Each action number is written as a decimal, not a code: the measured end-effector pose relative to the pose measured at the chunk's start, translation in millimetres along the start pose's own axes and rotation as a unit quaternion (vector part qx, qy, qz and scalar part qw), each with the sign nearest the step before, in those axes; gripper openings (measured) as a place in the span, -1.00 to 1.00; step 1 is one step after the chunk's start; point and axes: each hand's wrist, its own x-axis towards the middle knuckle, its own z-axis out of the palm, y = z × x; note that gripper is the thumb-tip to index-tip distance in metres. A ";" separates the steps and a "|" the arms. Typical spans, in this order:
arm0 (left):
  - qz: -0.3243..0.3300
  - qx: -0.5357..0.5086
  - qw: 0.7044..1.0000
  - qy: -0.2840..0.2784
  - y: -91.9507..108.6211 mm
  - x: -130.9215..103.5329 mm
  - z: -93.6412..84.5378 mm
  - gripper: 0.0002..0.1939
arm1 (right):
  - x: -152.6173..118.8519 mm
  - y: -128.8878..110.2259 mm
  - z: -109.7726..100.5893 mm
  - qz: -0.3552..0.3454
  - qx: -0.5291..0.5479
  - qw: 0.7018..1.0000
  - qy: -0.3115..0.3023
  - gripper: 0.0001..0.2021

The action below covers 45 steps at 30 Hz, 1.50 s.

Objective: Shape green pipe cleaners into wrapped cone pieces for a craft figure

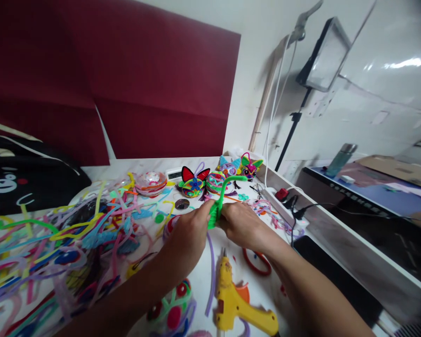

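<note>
Both hands meet over the middle of the table around a piece of bright green pipe cleaner work (214,214). One loose green end rises from it and bends over to the right. My left hand (192,229) is closed on its left side, thumb on top. On the right, my right hand (240,223) is closed against the same piece, its fingertips hidden behind the green. Below the hands lies a yellow hot glue gun (228,297), nozzle pointing away from me. A purple pipe cleaner (211,276) lies just left of it.
Tangled pipe cleaners (91,229) cover the left side. Finished-looking colourful balls with ears (192,185) and a coiled pink bowl (150,182) stand at the back. A red ring (257,263), a power strip (287,206) and a black tablet-like slab (333,276) are on the right.
</note>
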 end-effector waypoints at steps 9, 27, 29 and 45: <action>-0.055 -0.104 0.993 0.001 -11.2 10.5 -7.4 -0.60 | 3.0 12.5 -1.1 0.009 0.156 0.987 0.023 -0.92; -0.260 -0.537 0.802 0.005 -5.5 22.5 -22.8 -0.62 | 3.5 18.9 -13.0 -0.038 0.546 0.836 0.040 -0.64; -0.269 -0.547 0.793 -0.004 -6.7 24.0 -22.9 -0.70 | 3.6 18.7 -13.2 -0.035 0.545 0.836 0.051 -0.65; -0.178 -0.407 0.894 0.048 -22.3 24.4 -17.3 -0.62 | 8.7 14.9 -7.5 -0.003 0.527 0.841 0.126 -0.67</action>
